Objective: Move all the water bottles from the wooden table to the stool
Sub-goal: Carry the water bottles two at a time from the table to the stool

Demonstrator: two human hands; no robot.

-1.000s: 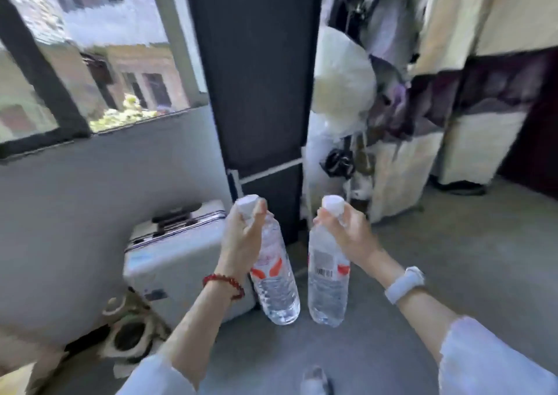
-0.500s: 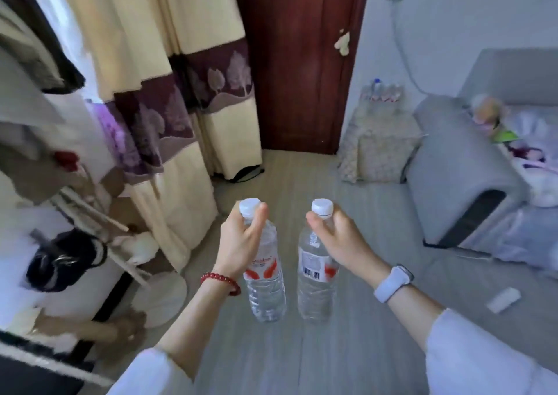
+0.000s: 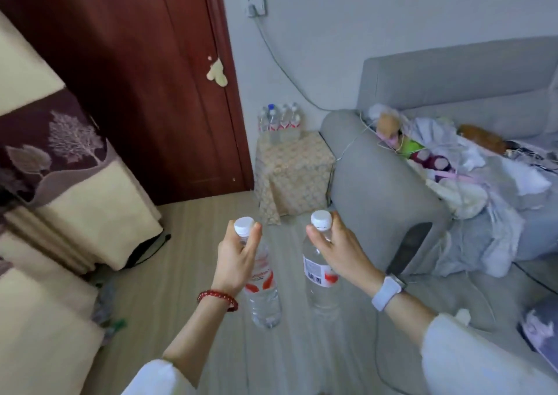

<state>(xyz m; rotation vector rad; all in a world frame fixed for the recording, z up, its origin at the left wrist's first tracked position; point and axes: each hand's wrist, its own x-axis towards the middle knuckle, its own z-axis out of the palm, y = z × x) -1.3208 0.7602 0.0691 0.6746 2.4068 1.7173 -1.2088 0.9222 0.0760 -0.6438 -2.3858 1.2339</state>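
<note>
My left hand (image 3: 237,257) grips a clear water bottle (image 3: 262,295) by its neck, just under the white cap. My right hand (image 3: 341,252) holds a second water bottle (image 3: 320,283) the same way. Both bottles hang upright above the floor, side by side. Ahead stands the stool (image 3: 294,172), covered in a patterned cloth, between the door and the sofa arm. Several water bottles (image 3: 279,123) stand at the back of its top. The wooden table is out of view.
A grey sofa (image 3: 389,189) piled with clothes and toys fills the right side. A dark red door (image 3: 136,71) is behind the stool, and curtains (image 3: 69,168) hang on the left. A cable runs from a wall socket (image 3: 256,3) down to the sofa.
The view has swung from the window and suitcase past the curtains to the door, stool and sofa. The stool now looks nearer. Both hands have kept their grip on the bottles.
</note>
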